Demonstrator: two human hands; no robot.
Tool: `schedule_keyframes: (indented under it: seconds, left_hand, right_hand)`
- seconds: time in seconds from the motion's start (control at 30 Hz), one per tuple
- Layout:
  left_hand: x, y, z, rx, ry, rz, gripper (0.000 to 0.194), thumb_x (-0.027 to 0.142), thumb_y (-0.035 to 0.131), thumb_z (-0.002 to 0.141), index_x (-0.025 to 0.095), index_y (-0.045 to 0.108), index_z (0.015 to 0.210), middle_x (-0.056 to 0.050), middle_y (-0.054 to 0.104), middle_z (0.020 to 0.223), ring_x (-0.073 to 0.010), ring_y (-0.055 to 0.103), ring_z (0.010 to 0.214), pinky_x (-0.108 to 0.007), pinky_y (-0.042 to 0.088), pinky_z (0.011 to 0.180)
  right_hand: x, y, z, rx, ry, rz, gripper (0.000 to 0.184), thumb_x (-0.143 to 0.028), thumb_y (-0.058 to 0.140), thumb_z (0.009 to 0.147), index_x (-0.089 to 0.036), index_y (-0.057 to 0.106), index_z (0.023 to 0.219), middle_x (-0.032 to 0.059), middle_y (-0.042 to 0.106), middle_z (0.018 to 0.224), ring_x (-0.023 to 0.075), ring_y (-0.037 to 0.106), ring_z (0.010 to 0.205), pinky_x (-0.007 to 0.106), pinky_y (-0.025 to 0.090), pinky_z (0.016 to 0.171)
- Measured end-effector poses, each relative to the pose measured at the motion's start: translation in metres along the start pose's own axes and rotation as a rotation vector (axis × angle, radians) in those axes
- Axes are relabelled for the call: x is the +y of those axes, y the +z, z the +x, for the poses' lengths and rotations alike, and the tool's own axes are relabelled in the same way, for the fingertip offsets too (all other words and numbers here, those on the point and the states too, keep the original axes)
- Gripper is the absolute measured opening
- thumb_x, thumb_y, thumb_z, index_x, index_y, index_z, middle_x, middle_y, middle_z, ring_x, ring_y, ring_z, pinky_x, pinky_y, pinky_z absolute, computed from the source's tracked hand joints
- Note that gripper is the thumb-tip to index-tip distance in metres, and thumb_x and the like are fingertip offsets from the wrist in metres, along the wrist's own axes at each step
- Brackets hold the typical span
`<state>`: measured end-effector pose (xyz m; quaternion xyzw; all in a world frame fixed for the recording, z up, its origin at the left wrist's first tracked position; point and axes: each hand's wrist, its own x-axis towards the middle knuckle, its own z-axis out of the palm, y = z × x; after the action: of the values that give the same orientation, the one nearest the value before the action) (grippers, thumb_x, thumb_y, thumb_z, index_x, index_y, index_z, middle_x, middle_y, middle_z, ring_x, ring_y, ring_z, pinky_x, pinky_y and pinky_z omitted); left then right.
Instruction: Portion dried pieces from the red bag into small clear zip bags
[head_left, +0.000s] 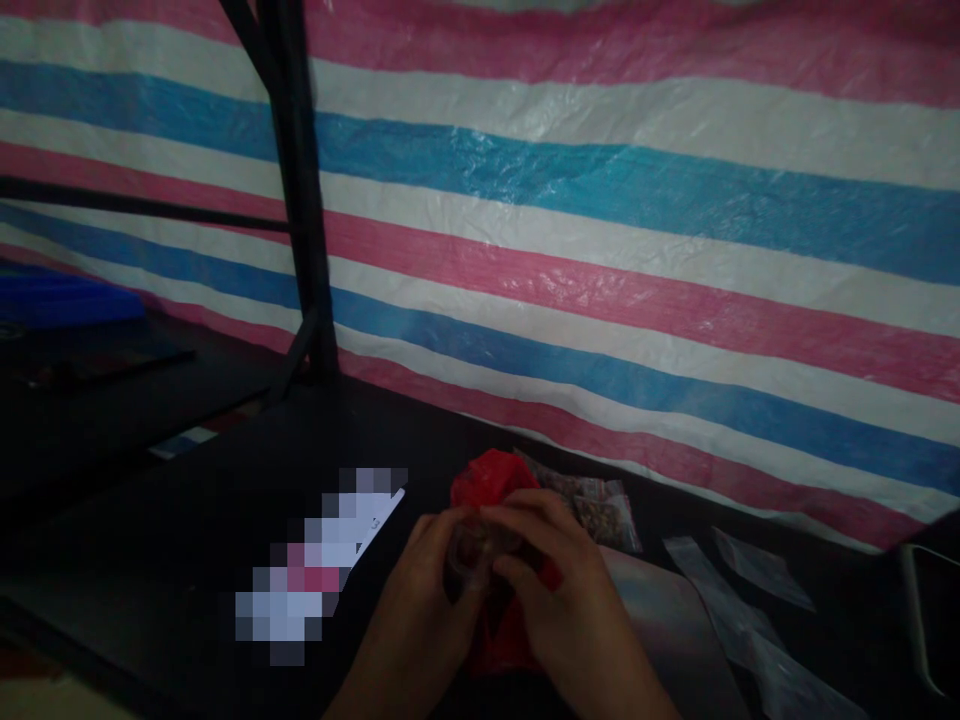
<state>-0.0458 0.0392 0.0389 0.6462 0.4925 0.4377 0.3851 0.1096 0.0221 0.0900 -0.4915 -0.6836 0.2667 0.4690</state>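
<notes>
A small clear bag (474, 548) is held between both hands low in the middle of the view, above the dark table (187, 520). It is crumpled, so I cannot tell which way its long side points. Behind it is a red bag (491, 480), whose long side runs from 12 to 6 o'clock.

The left hand (427, 580) comes from 6 o'clock, fingers curled and pinching the clear bag on its 9 o'clock side. The right hand (559, 580) comes from 5 o'clock, back facing up, fingers bent and gripping the same bag from 3 o'clock.

At 2 o'clock from the hands lies a packet of brown bits (592, 500). At 3 to 4 o'clock lie empty clear bags (720, 590). At 9 o'clock is a blurred label (322, 560). A striped sheet (600, 250) hangs behind.
</notes>
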Motion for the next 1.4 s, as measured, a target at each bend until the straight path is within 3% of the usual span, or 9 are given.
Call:
schedule_keyframes:
  seconds: [0.1,0.3,0.43,0.57,0.77,0.9,1.17,1.3,1.4]
  left_hand:
    - [0.003,0.002,0.0,0.003,0.008,0.011,0.023,0.029,0.051,0.099,0.024,0.063,0.118,-0.008,0.064,0.114,-0.0262,0.064,0.103,-0.045,0.052,0.091]
    - [0.001,0.003,0.001,0.028,-0.014,-0.016,0.031,0.033,0.051,0.1,0.023,0.06,0.128,-0.01,0.063,0.122,-0.0282,0.064,0.113,-0.048,0.051,0.1]
    - [0.001,0.002,0.001,0.035,-0.033,-0.03,0.033,0.036,0.053,0.099,0.023,0.061,0.128,-0.011,0.065,0.125,-0.0292,0.065,0.115,-0.049,0.052,0.102]
    - [0.0,-0.003,0.003,0.086,-0.051,-0.016,0.032,0.035,0.055,0.098,0.025,0.06,0.128,-0.01,0.068,0.125,-0.0288,0.068,0.114,-0.046,0.053,0.1]
    - [-0.001,-0.011,0.01,0.108,-0.081,0.003,0.031,0.025,0.059,0.093,0.029,0.06,0.124,-0.003,0.074,0.111,-0.0244,0.074,0.101,-0.035,0.057,0.089]
    - [0.001,-0.012,0.012,0.107,-0.103,-0.004,0.034,0.023,0.058,0.091,0.027,0.06,0.124,-0.003,0.075,0.111,-0.0234,0.074,0.096,-0.033,0.058,0.086]
    - [0.002,-0.016,0.013,0.191,-0.154,-0.155,0.042,0.012,0.059,0.074,0.026,0.063,0.113,-0.001,0.073,0.102,-0.0246,0.071,0.098,-0.036,0.057,0.089]
    - [0.006,-0.016,0.013,0.149,-0.15,-0.22,0.037,0.017,0.062,0.077,0.026,0.063,0.114,0.0,0.073,0.099,-0.0239,0.072,0.094,-0.035,0.058,0.085]
    - [0.003,-0.011,0.013,0.121,-0.121,-0.143,0.032,0.025,0.064,0.084,0.026,0.061,0.116,-0.001,0.073,0.096,-0.024,0.072,0.089,-0.035,0.058,0.08]
  right_hand:
    - [0.0,0.005,0.0,-0.062,-0.067,-0.108,0.059,0.0,0.051,0.087,-0.035,0.079,0.125,0.0044,0.07,0.134,0.0214,0.068,0.125,0.036,0.057,0.107]
    - [0.007,0.008,-0.002,-0.056,-0.163,-0.196,0.07,0.001,0.05,0.088,-0.035,0.064,0.146,0.0027,0.069,0.144,0.0218,0.063,0.135,0.042,0.05,0.118]
    - [0.001,0.005,-0.001,0.022,-0.159,-0.208,0.061,-0.002,0.053,0.092,-0.037,0.067,0.139,0.0009,0.071,0.14,0.0204,0.065,0.132,0.039,0.051,0.115]
    - [-0.001,-0.006,0.002,0.162,-0.132,-0.22,0.041,-0.005,0.058,0.092,-0.032,0.073,0.119,0.002,0.073,0.127,0.0207,0.068,0.12,0.035,0.053,0.108]
    - [0.018,-0.008,0.01,-0.076,0.085,-0.464,0.045,0.007,0.053,0.076,-0.023,0.073,0.103,0.0074,0.076,0.113,0.0298,0.069,0.112,0.045,0.051,0.1]
    - [0.024,0.006,0.016,-0.038,0.173,-0.574,0.049,0.008,0.05,0.075,-0.02,0.074,0.108,0.0115,0.076,0.119,0.0341,0.067,0.117,0.051,0.048,0.104]
    - [0.019,0.02,0.019,-0.067,0.21,-0.238,0.043,0.005,0.054,0.075,-0.024,0.075,0.098,0.0037,0.079,0.105,0.0239,0.073,0.102,0.036,0.053,0.091]
    - [0.027,0.012,0.017,-0.018,0.264,-0.09,0.038,0.0,0.059,0.076,-0.024,0.074,0.101,0.0021,0.079,0.096,0.0225,0.075,0.091,0.034,0.055,0.084]
    - [0.026,0.004,0.016,-0.018,0.246,0.016,0.036,-0.002,0.059,0.078,-0.023,0.074,0.102,0.0013,0.078,0.092,0.0218,0.074,0.091,0.032,0.055,0.083]
